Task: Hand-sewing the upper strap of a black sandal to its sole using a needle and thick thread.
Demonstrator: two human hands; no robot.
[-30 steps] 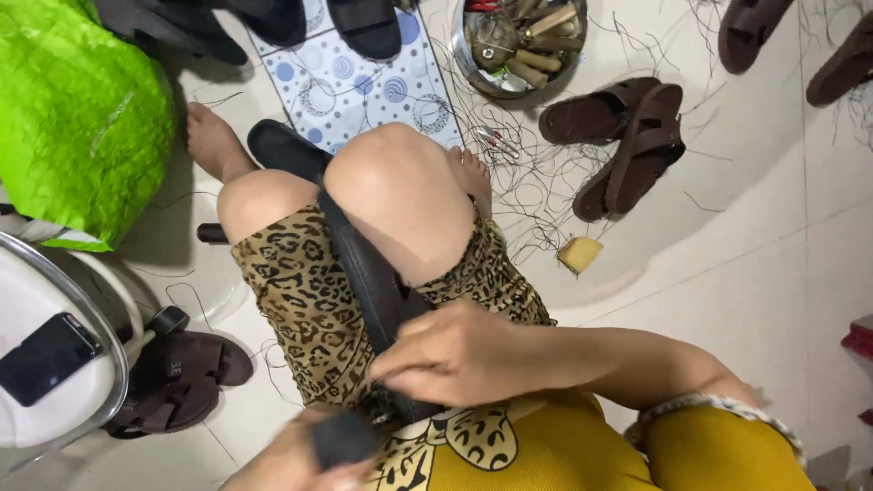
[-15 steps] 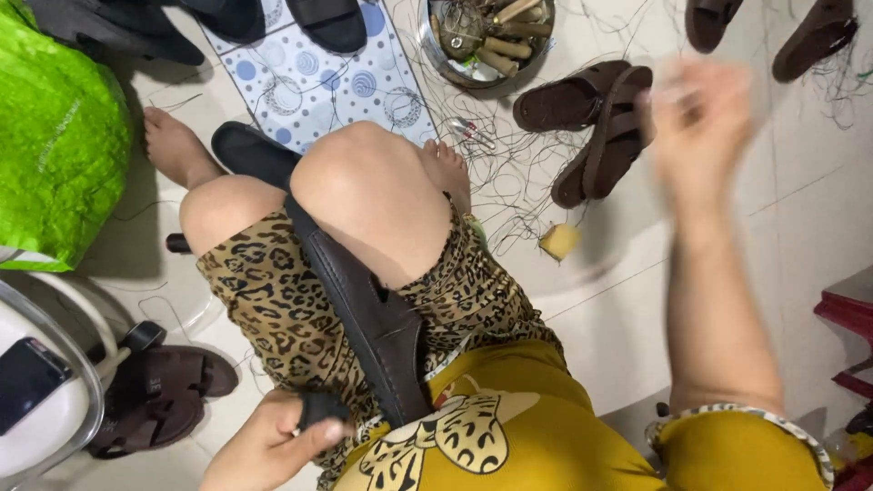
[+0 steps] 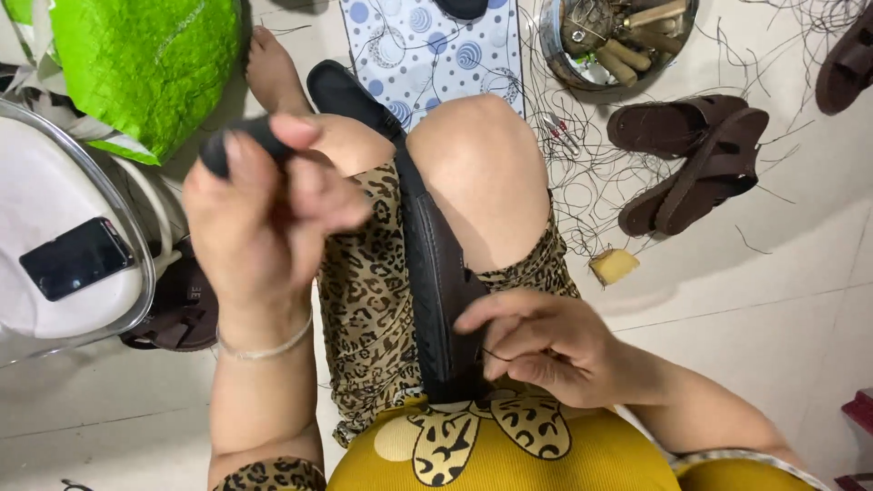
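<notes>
black sandal sole (image 3: 436, 291) under right hand (image 3: 546, 350)

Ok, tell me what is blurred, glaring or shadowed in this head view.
Head view: the raised left hand and the dark handle it grips are soft with motion blur; the right hand on the black sole is sharper. Light is even and soft, with a mild sheen on the knee and a faint shadow on the floor tiles beside the legs.

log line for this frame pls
left hand: raised, gripping small black tool | right hand: fingers on black leather sandal sole between knees
</notes>
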